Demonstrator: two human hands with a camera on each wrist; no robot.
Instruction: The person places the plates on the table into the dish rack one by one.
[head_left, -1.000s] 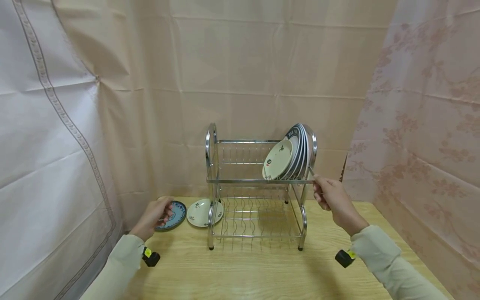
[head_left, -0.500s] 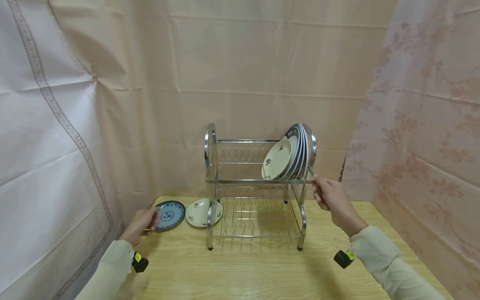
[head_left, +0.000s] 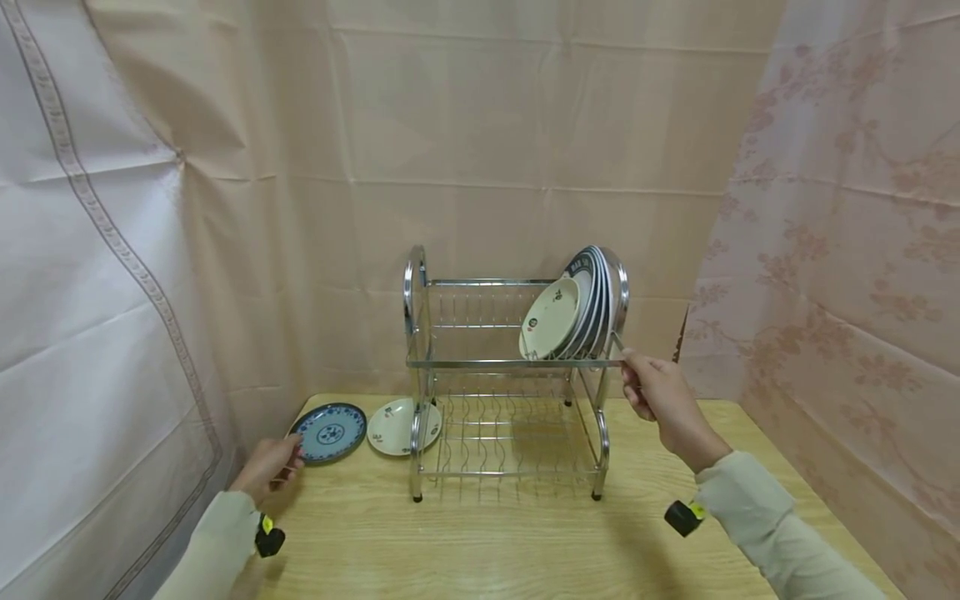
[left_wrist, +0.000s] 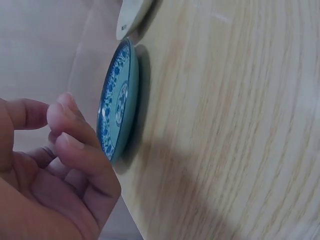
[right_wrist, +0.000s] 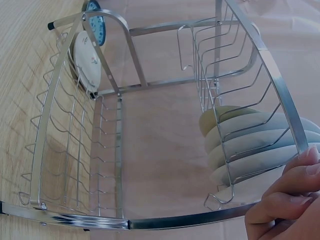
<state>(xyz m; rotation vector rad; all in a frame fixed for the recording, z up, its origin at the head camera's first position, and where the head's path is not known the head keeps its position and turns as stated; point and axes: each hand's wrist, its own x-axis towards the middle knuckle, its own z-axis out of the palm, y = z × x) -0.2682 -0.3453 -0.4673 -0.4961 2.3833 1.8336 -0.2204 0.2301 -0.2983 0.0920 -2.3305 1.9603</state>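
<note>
A two-tier chrome dish rack stands on the table. At its upper front right corner my right hand grips the rail; the right wrist view shows curled fingers there. Leaning together at the right of the upper tier are a small cream plate and several white plates with dark rims. My left hand is at the left edge of a blue patterned plate lying flat. Its fingers bend loosely with nothing held; whether they touch the rim I cannot tell. A cream plate lies beside the blue one, partly behind the rack's left leg.
Cloth curtains hang behind and on both sides of the wooden table. The rack's lower tier shows bare wavy wires. Table surface shows in front of the rack.
My left hand has moved left and down from over the blue plate to its left edge, uncovering it. The right hand keeps its grip on the rack. The view has shifted slightly.
</note>
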